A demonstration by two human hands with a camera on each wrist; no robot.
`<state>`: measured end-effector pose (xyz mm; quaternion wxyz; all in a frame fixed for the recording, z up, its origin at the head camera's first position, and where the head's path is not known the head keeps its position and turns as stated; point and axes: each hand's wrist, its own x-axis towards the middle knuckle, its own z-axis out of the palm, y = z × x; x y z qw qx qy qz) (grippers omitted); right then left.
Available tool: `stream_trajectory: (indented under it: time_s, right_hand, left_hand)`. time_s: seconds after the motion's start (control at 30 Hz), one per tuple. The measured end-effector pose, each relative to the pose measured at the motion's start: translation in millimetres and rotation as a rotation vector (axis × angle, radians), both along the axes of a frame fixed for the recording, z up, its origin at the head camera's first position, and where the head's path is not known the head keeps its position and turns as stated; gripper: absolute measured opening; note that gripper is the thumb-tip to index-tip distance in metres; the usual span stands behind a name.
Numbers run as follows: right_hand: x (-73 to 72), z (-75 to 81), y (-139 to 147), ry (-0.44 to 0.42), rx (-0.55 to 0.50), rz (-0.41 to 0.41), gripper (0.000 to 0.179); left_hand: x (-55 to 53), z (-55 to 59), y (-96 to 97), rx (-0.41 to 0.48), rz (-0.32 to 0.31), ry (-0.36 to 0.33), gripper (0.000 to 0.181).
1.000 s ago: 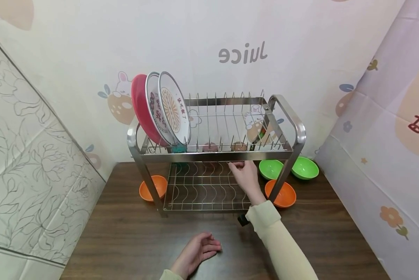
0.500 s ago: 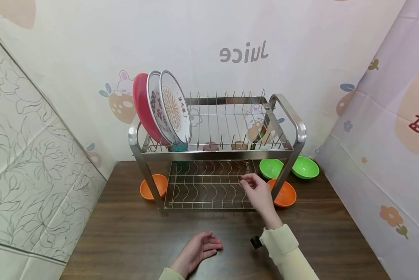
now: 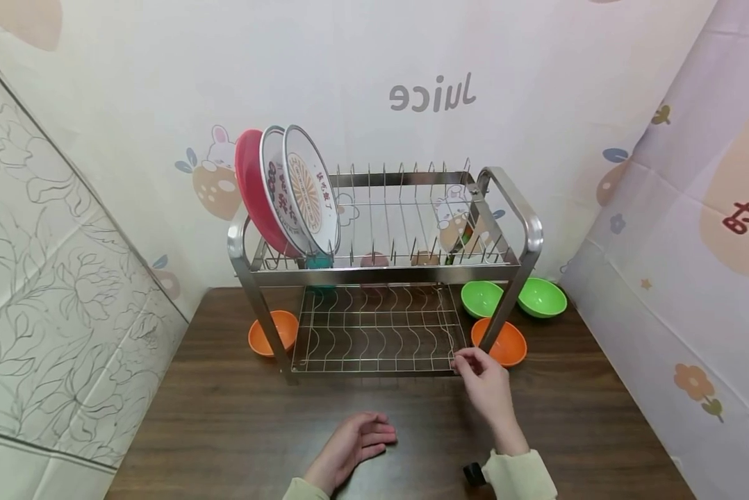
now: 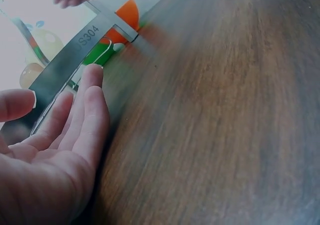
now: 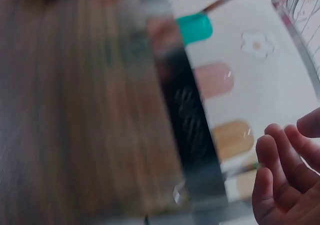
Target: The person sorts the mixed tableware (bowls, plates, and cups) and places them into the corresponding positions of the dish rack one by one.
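A two-tier metal dish rack (image 3: 381,276) stands on the table. Three plates lean upright at the left of its top tier: a red plate (image 3: 253,187), a white patterned plate (image 3: 276,173) and another white plate (image 3: 312,187) in front. My right hand (image 3: 488,389) hovers by the front right corner of the lower tier, fingers loosely bent, with nothing visible in them. The right wrist view also shows those fingers bare. On the table before the rack rests my left hand (image 3: 352,448), its palm turned sideways and fingers relaxed, holding nothing.
Orange bowls (image 3: 508,342) sit on either side of the rack. Two green bowls (image 3: 542,297) are at the back right. Behind the rack, teal (image 5: 196,28), pink (image 5: 216,79) and amber (image 5: 234,139) cups show. Walls close in the back and sides.
My right hand has drawn back from beneath the top tier, toward me and slightly right, to the lower tier's front corner. The left hand has stayed in place.
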<state>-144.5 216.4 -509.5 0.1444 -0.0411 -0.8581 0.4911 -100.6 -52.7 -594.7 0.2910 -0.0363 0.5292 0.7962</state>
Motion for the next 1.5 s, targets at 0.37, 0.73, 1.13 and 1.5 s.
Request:
stream_trajectory:
  time_s: [0.37,0.73,1.13,1.5]
  right_hand:
    - [3.2,-18.2,48,0.071,0.162,-0.201,0.009]
    - [-13.2,-35.1,78,0.188,0.404,-0.058,0.017]
    - [-19.7,-44.1,87,0.184,0.605,0.066,0.024]
    - [-20.3,-40.1,88,0.124,0.669,0.104,0.022]
  left_hand:
    - [-1.2,-0.9,-2.6,0.012,0.009,0.008,0.039]
    - [-1.2,-1.8,-1.9,0.011,0.008,0.004,0.038]
    - [-0.1,-1.9,-0.7,0.012,0.016,-0.006,0.034]
    - [-0.7,-0.7,-0.5,0.013,0.019,-0.009,0.035]
